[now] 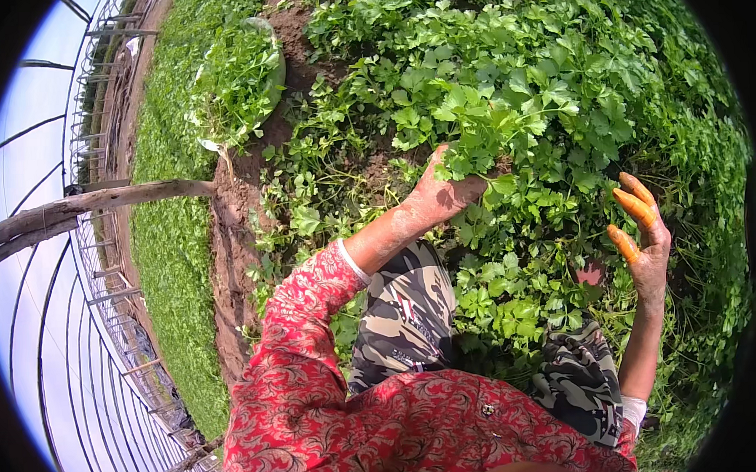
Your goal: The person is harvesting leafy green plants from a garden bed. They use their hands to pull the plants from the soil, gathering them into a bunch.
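My left hand (pixel 448 185), dusted with soil, is closed around the lower part of a bunch of leafy celery-like greens (pixel 481 127); leaves partly cover its fingers. To the right, my right hand (pixel 643 234) is raised over the plants with its fingers apart and nothing between them. Orange finger covers sit on several of its fingers. Dense growing greens (pixel 506 281) stand between and in front of my knees, with low, sparser plants (pixel 324 169) left of my left hand.
A rounded container (pixel 277 73) heaped with cut greens lies at the upper left beside a strip of bare soil (pixel 231 268). A wooden post (pixel 111 200) reaches in from the left. Beyond are another green bed (pixel 172 295) and the greenhouse frame (pixel 81 312).
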Available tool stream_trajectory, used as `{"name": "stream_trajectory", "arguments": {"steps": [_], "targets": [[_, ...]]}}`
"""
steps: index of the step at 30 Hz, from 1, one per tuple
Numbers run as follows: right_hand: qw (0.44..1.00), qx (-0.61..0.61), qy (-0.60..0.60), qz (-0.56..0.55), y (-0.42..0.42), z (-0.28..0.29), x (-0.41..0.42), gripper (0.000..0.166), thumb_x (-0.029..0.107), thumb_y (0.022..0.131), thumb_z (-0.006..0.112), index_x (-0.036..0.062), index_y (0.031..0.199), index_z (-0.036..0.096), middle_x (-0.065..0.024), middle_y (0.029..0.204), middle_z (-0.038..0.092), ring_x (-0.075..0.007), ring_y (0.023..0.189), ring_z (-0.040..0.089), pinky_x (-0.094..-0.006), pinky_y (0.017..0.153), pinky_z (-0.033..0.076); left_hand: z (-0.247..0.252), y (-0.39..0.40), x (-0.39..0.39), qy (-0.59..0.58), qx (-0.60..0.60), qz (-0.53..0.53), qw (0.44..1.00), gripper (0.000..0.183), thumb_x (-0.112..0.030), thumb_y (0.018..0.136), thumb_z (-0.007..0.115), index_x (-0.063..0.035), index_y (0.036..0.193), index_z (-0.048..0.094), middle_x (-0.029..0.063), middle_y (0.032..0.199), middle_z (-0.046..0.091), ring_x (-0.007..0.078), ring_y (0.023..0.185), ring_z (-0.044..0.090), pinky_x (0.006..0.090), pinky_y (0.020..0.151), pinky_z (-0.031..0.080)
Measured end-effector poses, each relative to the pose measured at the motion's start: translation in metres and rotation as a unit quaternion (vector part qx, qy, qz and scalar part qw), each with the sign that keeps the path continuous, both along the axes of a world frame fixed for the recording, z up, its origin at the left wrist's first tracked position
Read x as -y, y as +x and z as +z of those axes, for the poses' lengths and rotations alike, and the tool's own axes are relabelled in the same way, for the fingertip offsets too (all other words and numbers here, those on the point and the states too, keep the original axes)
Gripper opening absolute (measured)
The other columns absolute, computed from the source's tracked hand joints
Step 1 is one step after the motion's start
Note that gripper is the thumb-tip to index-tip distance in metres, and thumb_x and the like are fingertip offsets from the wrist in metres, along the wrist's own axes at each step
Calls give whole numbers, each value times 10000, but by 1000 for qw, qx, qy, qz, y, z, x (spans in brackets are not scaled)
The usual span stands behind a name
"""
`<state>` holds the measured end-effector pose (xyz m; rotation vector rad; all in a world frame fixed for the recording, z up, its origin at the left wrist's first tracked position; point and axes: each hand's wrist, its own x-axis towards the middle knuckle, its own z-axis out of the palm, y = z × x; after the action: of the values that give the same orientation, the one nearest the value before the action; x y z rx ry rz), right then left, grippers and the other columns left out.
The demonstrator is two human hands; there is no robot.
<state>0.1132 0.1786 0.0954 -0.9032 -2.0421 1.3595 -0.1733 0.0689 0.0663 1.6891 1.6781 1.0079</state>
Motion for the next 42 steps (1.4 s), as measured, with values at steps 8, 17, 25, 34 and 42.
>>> {"name": "stream_trajectory", "arguments": {"steps": [8,17,25,34,42], "targets": [[998,34,-51,-32,6,-26,7,260,-33,738,571,35,989,581,-99,1078,547,-174,1015,507,-281,856,414,149,-244,48,44,-503,262,823,286,-106,639,605,-58,917,558,107,865,583,224,805,554,345,734,412],[997,46,-51,-21,11,-43,6,263,-37,746,562,36,998,575,-91,1099,534,-171,1011,506,-276,851,421,116,-428,54,-153,-389,457,785,1039,-373,565,738,-78,1337,108,226,1278,336,354,1174,346,438,954,290],[985,30,-153,-78,30,-45,3,253,-8,753,576,13,1004,570,-91,1063,558,-157,977,527,-272,861,414,101,-504,52,-338,-449,445,697,873,-685,748,183,65,932,591,288,961,546,393,1000,484,430,886,320],[988,84,-58,-113,27,-56,-34,245,97,784,578,47,1024,569,-73,985,595,-142,870,572,-248,773,453,85,-591,93,-477,-628,50,613,687,-275,773,536,-406,1309,127,236,761,594,343,806,581,454,725,415],[942,289,103,138,5,-128,-13,603,44,678,581,113,1234,357,-178,1226,387,-332,1066,435,-379,898,377,120,-335,7,-266,-617,303,676,591,-450,758,528,-50,1186,449,158,1150,500,274,1070,478,365,905,354]]}}
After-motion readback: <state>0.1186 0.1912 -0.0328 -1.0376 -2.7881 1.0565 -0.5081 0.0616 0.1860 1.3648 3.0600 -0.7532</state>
